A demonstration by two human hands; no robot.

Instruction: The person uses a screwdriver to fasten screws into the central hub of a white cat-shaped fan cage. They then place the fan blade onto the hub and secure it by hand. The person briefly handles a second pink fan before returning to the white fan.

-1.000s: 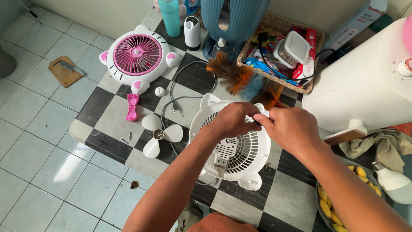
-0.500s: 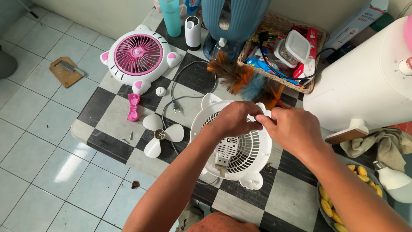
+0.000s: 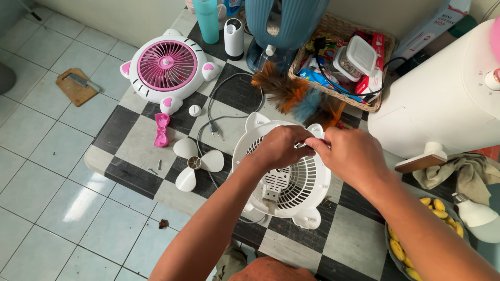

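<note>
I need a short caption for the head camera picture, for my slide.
Both hands, left hand and right hand, meet over a white fan grille on a checkered table, loose fan blade beside.

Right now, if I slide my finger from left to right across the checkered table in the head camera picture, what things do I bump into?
Pink bow piece → loose white fan blade → left hand on the white fan grille → right hand → crumpled cloth → white light bulb.
</note>
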